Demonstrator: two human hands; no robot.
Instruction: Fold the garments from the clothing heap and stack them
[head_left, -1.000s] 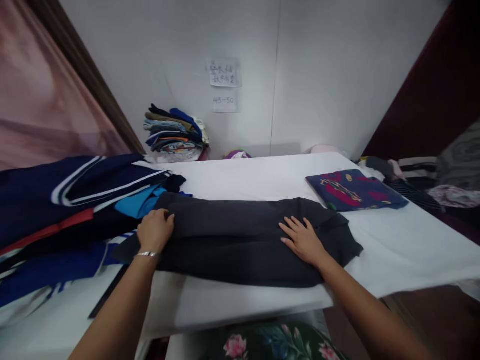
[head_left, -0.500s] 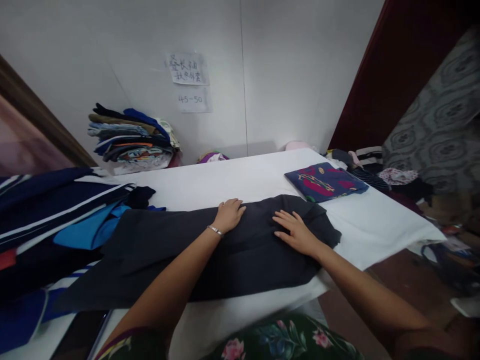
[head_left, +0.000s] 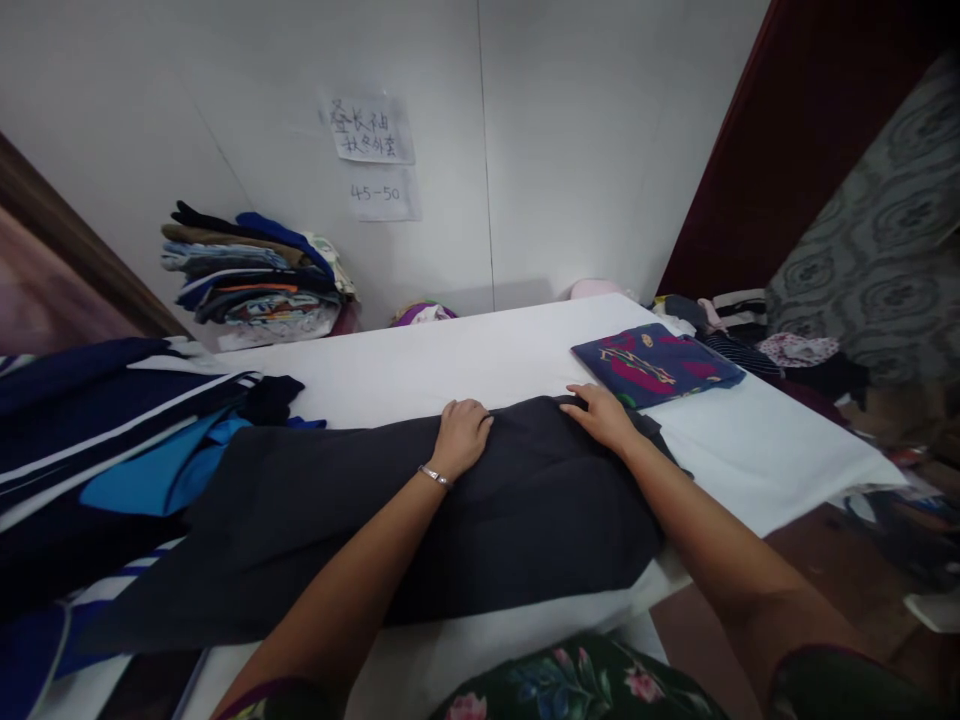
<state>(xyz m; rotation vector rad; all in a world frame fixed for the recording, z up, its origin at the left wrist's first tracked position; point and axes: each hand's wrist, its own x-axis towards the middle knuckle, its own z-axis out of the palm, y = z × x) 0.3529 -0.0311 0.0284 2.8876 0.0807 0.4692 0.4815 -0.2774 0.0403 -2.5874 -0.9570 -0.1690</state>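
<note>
A dark grey garment (head_left: pixel 315 510) lies spread lengthwise across the table in front of me; what kind it is I cannot tell. My left hand (head_left: pixel 461 437) is at the middle of its far edge, fingers bent over the cloth and thumb close by. A silver bracelet (head_left: pixel 435 475) circles that wrist. Farther right, my right hand (head_left: pixel 602 415) touches the far edge of the same garment, index finger and thumb stretched out and apart. Just beyond it rests a folded blue-purple garment (head_left: pixel 660 362) with red and yellow patterns.
Navy and blue clothes (head_left: pixel 97 430) are heaped at the left. A stack of folded clothes (head_left: pixel 259 275) stands against the wall (head_left: pixel 570 130) under paper signs (head_left: pixel 371 130). More clothes (head_left: pixel 795 350) lie beyond the right side of the white-covered table (head_left: pixel 780 450). A dark flat object (head_left: pixel 154 685) is at lower left.
My right hand has moved away from me to the garment's far edge. The fingers of my left hand have bent over that edge. The view has shifted slightly.
</note>
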